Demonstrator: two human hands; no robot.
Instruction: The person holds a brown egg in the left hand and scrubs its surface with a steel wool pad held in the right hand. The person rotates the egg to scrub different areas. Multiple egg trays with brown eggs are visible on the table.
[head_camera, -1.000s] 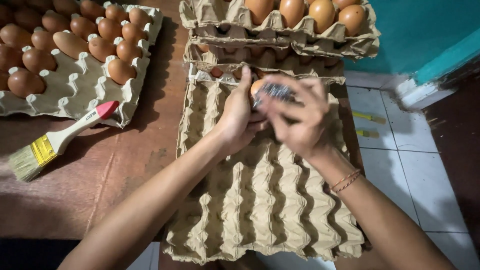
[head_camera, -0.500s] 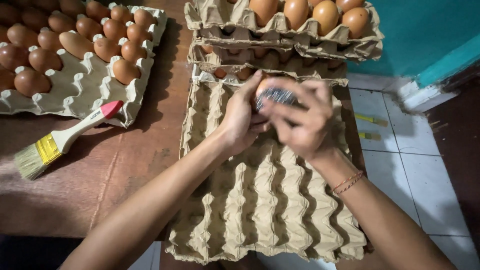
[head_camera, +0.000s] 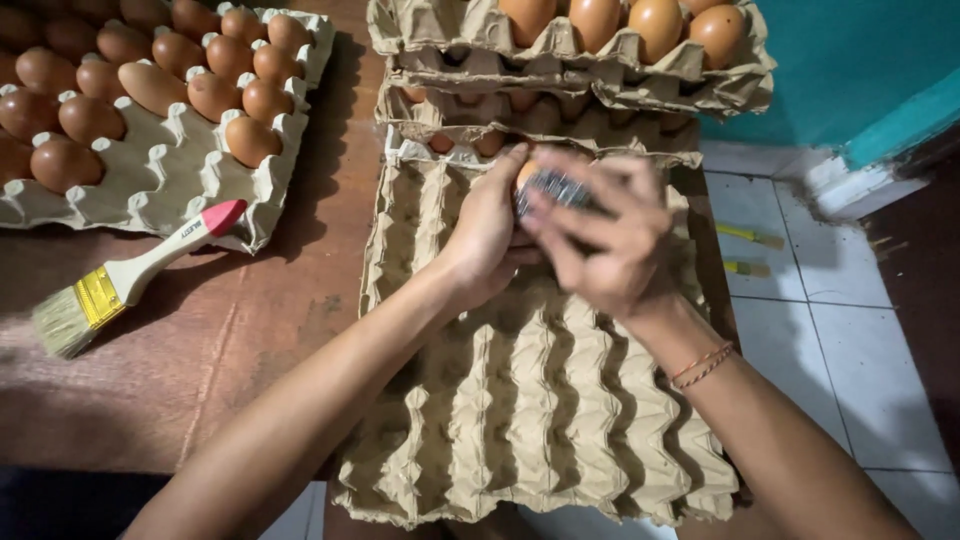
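Observation:
My left hand (head_camera: 485, 235) is closed around a brown egg (head_camera: 523, 176), of which only a sliver shows between the fingers. My right hand (head_camera: 610, 235) presses a grey metallic scrubbing pad (head_camera: 553, 188) against that egg. Both hands hover over the far end of an empty brown cardboard egg tray (head_camera: 540, 400) that lies in front of me. A thin braided bracelet circles my right wrist.
A pale tray (head_camera: 160, 180) partly filled with brown eggs sits at the upper left. A paintbrush (head_camera: 130, 280) with a red-tipped handle lies on the brown table (head_camera: 250, 340). Stacked trays holding eggs (head_camera: 570, 60) stand at the back. White floor tiles (head_camera: 830, 340) lie to the right.
Both hands have stayed together on the egg with small shifts; the right hand's fingers moved slightly over the pad. The view has drifted a little.

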